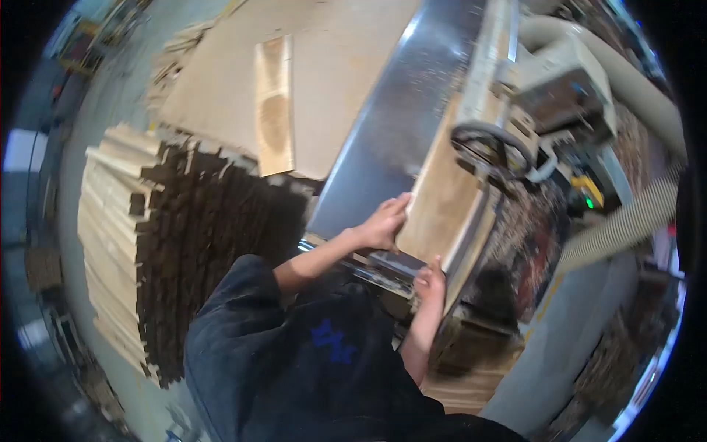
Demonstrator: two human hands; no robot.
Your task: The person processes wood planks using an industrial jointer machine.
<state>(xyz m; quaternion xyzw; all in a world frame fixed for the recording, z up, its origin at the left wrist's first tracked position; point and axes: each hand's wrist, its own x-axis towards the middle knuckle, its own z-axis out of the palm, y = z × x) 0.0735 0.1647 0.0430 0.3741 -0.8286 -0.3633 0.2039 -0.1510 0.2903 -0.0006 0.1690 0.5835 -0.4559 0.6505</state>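
A wooden board (442,210) lies lengthwise on a woodworking machine, beside its shiny metal table (383,132). My left hand (384,223) grips the board's left edge close to its near end, fingers over the edge. At the near end's right corner, my right hand (430,283) holds the board with the thumb up and the other fingers curled, partly hidden. The board's far end runs under the machine's overhead beam, by a dark handwheel (492,147).
Another board (275,107) lies on a broad wooden sheet (331,59) to the left. A tall stack of boards (118,243) stands at lower left. Wood shavings (515,228) cover the machine's right side, near a ribbed hose (626,214) and a small green light (589,203).
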